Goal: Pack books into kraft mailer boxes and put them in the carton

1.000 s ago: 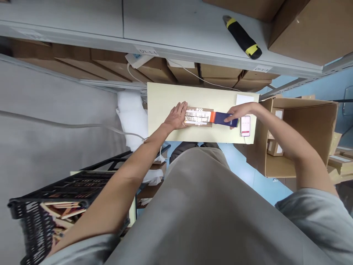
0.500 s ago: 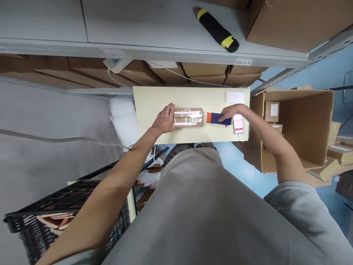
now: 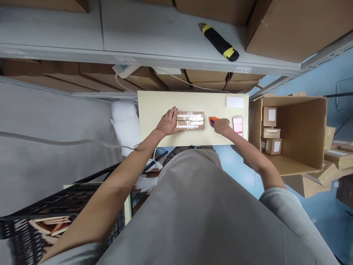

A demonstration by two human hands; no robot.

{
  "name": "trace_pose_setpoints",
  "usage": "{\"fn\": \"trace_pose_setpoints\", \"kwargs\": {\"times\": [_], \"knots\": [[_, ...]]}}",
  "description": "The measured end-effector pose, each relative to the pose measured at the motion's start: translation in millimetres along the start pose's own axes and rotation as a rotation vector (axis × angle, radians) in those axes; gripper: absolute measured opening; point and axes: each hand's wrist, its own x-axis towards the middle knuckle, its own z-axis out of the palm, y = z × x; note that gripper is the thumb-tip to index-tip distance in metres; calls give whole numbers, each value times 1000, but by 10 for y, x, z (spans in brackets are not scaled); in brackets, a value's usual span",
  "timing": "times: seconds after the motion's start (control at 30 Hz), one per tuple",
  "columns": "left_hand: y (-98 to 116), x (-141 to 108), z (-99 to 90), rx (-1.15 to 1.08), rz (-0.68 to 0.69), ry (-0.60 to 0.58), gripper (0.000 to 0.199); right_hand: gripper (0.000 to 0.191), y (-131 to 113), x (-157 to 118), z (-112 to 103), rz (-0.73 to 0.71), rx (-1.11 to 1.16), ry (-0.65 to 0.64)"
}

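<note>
A small cardboard box with shiny clear tape and white strips on top lies on a pale yellow work table. My left hand grips the box's left end, fingers along its upper edge, thumb side partly hidden. To the right of the box, my right hand is wrapped round an orange and dark blue tape dispenser. Its orange end points at the box with a small gap between them. Most of the dispenser is hidden by my hand. A phone with a lit screen lies just right of that hand.
A white paper lies at the table's back right. On the shelf above rests a black and yellow utility knife. A large open carton with several small boxes stands at right. At lower left is a black crate.
My right hand has turned the tape dispenser and come down, nearer to me, uncovering the phone. My left hand stays on the box. The whole view has shifted slightly.
</note>
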Motion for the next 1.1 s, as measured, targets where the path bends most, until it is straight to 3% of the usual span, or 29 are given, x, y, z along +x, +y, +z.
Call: {"fn": "trace_pose_setpoints", "kwargs": {"times": [0.13,0.2,0.27,0.37,0.47,0.6,0.7,0.8,0.9,1.0,1.1], "knots": [[151,10,-5,-6,-45,2,158,37,-71,-231,-82,126,-114,139],[328,7,-49,-52,-40,42,168,35,-155,-388,-269,113,-131,243],[556,-4,-164,-109,53,159,168,38,-307,-549,-518,94,-126,365],[893,-15,-507,-130,249,433,152,51,-669,-744,-951,64,-113,534],[1095,16,-1004,-127,322,679,131,58,-1140,-840,-1397,-30,-131,684],[1099,152,-1605,-150,266,818,108,52,-1728,-825,-1915,-151,-195,796],[1017,262,-1842,-223,231,867,96,51,-2000,-739,-2198,-167,-259,832],[962,308,-1897,-328,223,931,85,47,-2113,-574,-2377,-206,-327,847],[943,290,-1838,-408,226,984,74,40,-2123,-332,-2458,-261,-386,842],[887,228,-1686,-451,207,970,67,41,-2038,-110,-2436,-291,-402,908],[704,106,-1383,-485,133,899,66,57,-1804,-18,-2216,-379,-312,1080]]}}
